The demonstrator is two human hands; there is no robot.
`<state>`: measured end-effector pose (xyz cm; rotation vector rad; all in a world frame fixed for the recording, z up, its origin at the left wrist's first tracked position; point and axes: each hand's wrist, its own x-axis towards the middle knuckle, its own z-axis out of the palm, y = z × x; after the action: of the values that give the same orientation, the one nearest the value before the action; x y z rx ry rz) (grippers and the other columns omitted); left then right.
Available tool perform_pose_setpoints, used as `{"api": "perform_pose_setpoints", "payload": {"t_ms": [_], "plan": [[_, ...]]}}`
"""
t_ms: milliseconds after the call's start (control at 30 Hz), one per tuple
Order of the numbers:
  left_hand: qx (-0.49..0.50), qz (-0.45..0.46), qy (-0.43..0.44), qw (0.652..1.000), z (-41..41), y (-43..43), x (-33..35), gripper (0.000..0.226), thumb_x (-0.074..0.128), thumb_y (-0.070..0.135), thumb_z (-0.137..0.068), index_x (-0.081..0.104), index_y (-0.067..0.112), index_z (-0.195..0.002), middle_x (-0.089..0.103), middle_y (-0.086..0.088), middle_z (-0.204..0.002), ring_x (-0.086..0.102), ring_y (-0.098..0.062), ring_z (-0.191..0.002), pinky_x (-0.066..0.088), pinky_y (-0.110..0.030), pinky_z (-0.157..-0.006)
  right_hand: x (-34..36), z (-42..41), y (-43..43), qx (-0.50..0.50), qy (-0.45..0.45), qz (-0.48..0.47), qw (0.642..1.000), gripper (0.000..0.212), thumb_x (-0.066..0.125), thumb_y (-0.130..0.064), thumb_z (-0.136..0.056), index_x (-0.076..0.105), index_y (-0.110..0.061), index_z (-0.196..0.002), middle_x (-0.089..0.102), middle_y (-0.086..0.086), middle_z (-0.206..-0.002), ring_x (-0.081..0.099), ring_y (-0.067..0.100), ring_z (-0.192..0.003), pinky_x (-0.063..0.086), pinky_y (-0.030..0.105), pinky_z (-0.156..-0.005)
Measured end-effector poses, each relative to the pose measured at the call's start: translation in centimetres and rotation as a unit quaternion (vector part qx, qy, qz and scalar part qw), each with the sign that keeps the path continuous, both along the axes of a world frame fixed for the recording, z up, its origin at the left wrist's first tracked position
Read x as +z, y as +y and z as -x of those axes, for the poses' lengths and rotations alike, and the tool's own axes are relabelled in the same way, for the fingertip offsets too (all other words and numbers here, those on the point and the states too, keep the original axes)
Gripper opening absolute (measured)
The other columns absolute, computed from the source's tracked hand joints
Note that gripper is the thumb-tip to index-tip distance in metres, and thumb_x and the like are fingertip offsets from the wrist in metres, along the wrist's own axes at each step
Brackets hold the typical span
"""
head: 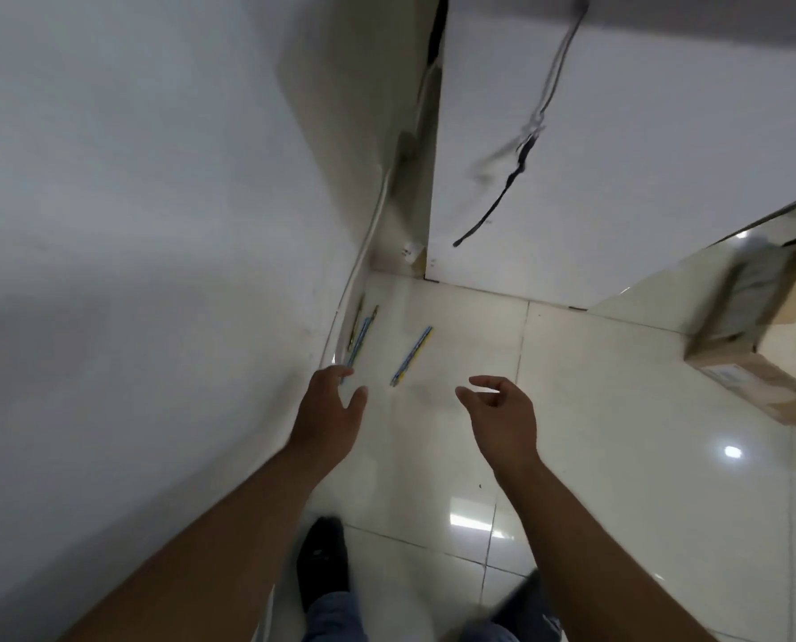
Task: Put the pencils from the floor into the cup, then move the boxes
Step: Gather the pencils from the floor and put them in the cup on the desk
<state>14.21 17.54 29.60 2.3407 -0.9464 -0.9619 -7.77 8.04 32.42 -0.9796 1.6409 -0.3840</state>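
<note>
The tiled floor (618, 456) ran into a corner, and a cardboard box (766, 345) sat off to the right. I had my left hand (328, 412) and right hand (502, 414) out over it, each grip open and empty. One pencil (410, 356) lay between them; others (358, 338) hugged the wall (132, 224), where I judged fingers might jam or roll them. No cup showed.
</note>
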Motion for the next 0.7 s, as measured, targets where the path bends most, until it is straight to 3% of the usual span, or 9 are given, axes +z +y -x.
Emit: {"api": "perform_pose_setpoints", "payload": {"t_ms": [200, 333, 467, 567, 700], "plan": [[-0.001, -0.02, -0.038, 0.999, -1.9, -3.9, -11.2, 0.049, 0.066, 0.029, -0.098, 0.056, 0.011, -0.143, 0.061, -0.011, -0.14, 0.058, -0.027, -0.128, 0.044, -0.032, -0.106, -12.3, -2.4, -1.6, 0.035, 0.049, 0.002, 0.998, 0.022, 0.084, -0.037, -0.085, 0.077, -0.027, -0.103, 0.077, -0.005, -0.086, 0.069, 0.011, -0.069, 0.045, 0.023, -0.059], [0.025, -0.049, -0.062, 0.997, -2.4, -6.0, -18.5, 0.056, 0.063, 0.024, -0.1, 0.047, 0.007, -0.151, 0.056, -0.016, -0.145, 0.055, -0.032, -0.132, 0.044, -0.035, -0.108, -20.0, -4.3, -2.9, 0.049, 0.055, -0.01, 0.997, 0.028, 0.088, -0.039, -0.082, 0.076, -0.021, -0.101, 0.079, 0.0, -0.079, 0.075, 0.019, -0.062, 0.061, 0.03, -0.059], [0.02, -0.057, -0.101, 0.993, -2.9, -8.1, -24.0, 0.052, 0.063, 0.016, -0.098, 0.048, 0.001, -0.145, 0.056, -0.02, -0.14, 0.056, -0.034, -0.129, 0.046, -0.037, -0.106, -26.1, -5.8, -3.9, 0.05, 0.052, -0.025, 0.997, 0.035, 0.091, -0.039, -0.078, 0.074, -0.018, -0.1, 0.078, 0.004, -0.068, 0.076, 0.018, -0.057, 0.065, 0.033, -0.063], [-0.007, -0.069, -0.152, 0.986, -3.7, -9.7, -26.8, 0.048, 0.06, 0.015, -0.099, 0.049, 0.001, -0.143, 0.056, -0.019, -0.139, 0.056, -0.034, -0.129, 0.046, -0.036, -0.105, -29.5, -6.9, -4.5, 0.058, 0.072, -0.017, 0.996, 0.034, 0.093, -0.045, -0.074, 0.074, -0.021, -0.088, 0.077, 0.0, -0.065, 0.076, 0.016, -0.058, 0.067, 0.04, -0.071], [-0.027, -0.081, -0.213, 0.973, -4.1, -11.4, -30.0, 0.044, 0.055, 0.015, -0.101, 0.049, 0.003, -0.144, 0.056, -0.018, -0.138, 0.055, -0.034, -0.128, 0.046, -0.04, -0.107, -33.0, -8.5, -5.7, 0.06, 0.111, 0.026, 0.992, 0.037, 0.089, -0.055, -0.068, 0.074, -0.022, -0.071, 0.074, -0.003, -0.065, 0.076, 0.019, -0.064, 0.065, 0.04, -0.072]]}}
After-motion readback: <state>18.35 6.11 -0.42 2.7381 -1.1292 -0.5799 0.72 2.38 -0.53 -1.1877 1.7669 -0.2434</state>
